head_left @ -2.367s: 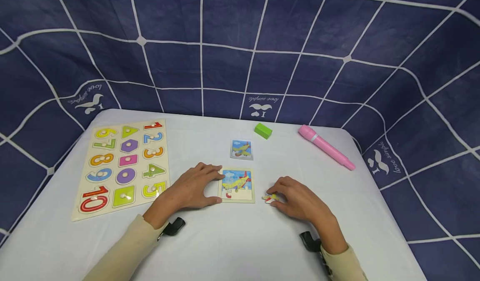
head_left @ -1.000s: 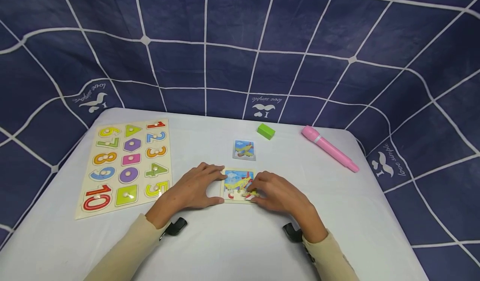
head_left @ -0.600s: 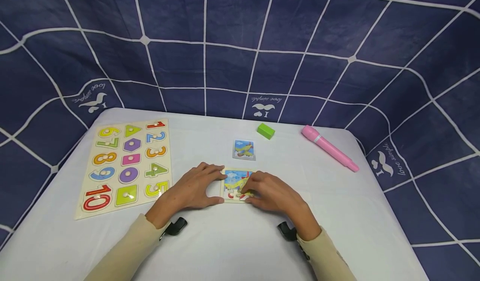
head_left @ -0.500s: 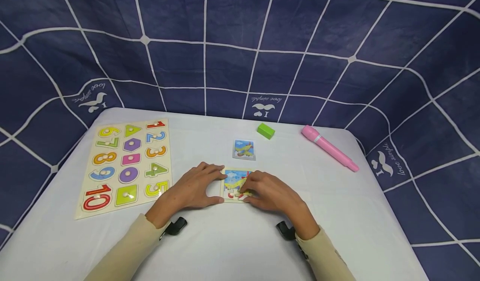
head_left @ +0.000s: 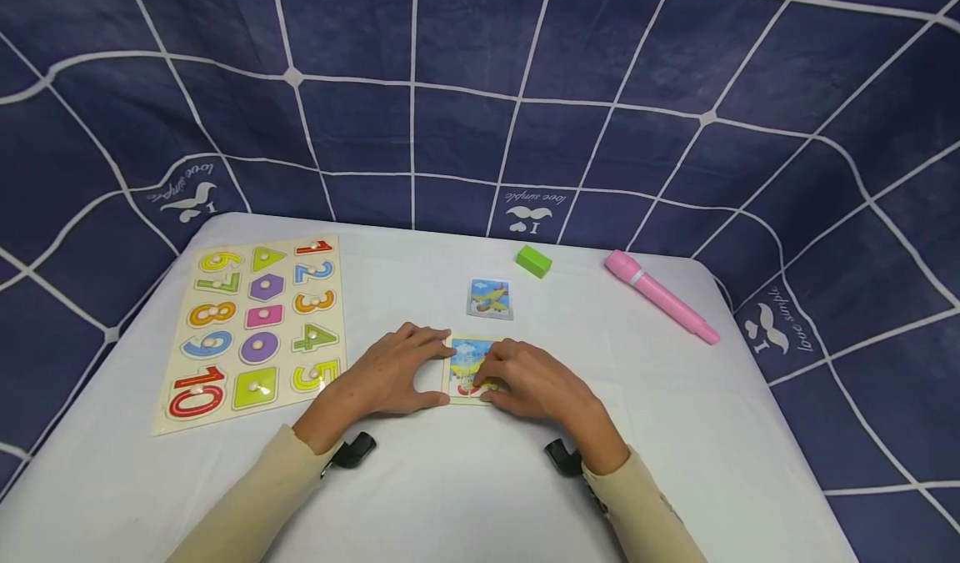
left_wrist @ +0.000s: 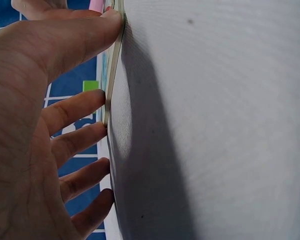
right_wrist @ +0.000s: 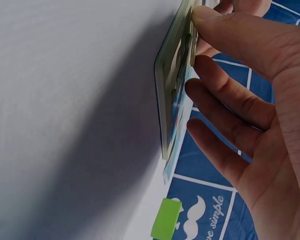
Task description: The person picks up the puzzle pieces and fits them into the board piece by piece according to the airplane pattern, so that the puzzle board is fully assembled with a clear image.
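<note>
In the head view, a small wooden jigsaw puzzle tray (head_left: 467, 351) with an airplane picture lies between the hands. My left hand (head_left: 388, 373) rests at its left side, with thumb and fingertips touching the edge. Over the right half, my right hand (head_left: 528, 379) pinches a jigsaw puzzle piece (right_wrist: 193, 52) between thumb and fingers. In the right wrist view that piece sits at the tray's surface, over an uncovered part. The right fingers hide most of it from the head camera; whether it lies flat cannot be told.
A small airplane picture card (head_left: 490, 299) lies beyond the tray, with a green block (head_left: 533, 261) farther back. The pink pen-shaped object (head_left: 662, 298) lies at the back right. At the left is a number-and-shape peg board (head_left: 283, 379). Dark blue grid cloth (head_left: 465, 129) surrounds the white table.
My right hand has carried the piece from beside the tray leftward onto its lower right part, shifting slightly left in the last half second. The left hand has stayed at the tray's edge.
</note>
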`<state>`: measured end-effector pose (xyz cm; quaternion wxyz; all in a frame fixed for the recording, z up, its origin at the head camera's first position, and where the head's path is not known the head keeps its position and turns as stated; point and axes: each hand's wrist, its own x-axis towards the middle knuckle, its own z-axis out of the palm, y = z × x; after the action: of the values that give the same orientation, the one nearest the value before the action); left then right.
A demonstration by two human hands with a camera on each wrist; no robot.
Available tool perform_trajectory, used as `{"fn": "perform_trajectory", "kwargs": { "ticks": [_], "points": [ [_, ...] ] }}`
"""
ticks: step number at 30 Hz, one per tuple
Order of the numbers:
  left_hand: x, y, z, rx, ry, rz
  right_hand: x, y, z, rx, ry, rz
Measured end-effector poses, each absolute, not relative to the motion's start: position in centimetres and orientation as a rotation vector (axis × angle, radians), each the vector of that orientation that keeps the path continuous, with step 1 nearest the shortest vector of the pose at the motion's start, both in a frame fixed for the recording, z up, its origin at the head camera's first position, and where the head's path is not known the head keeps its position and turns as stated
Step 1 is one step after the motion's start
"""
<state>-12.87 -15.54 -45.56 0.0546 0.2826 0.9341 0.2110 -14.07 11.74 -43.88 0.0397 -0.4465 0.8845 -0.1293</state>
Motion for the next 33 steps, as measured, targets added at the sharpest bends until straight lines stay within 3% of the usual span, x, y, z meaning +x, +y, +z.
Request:
{"fn": "perform_trajectory", "kwargs": {
  "ticks": [33],
  "points": [
    [-12.9, -15.5, -45.6, 0.856, 2.837, 0.638, -13.3, 14.4, -44.1, -1.375, 2.787, -0.412]
  ]
}}
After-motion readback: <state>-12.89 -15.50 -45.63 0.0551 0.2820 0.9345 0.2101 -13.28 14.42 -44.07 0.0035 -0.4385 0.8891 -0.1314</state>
